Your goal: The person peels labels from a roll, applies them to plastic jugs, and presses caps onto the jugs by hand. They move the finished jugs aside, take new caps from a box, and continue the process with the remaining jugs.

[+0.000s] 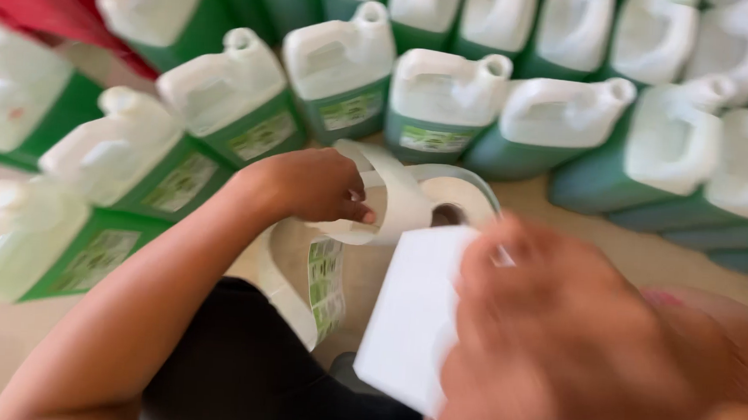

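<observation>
Left hand (315,185) pinches strip off label roll (430,206), roll just before jug rows. Right hand (557,334), blurred, grasps white sheet (411,316) beside roll. Nearest jugs (441,110) already labelled; far rows unclear; roll still thick.

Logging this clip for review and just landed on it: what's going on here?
A person's left hand grips the loose end of a white roll of backing paper carrying green-printed labels. The right hand, blurred and close to the camera, holds a flat white rectangular sheet. Around them, on the pale floor, stand many white plastic jugs of green liquid, several already bearing green labels.
</observation>
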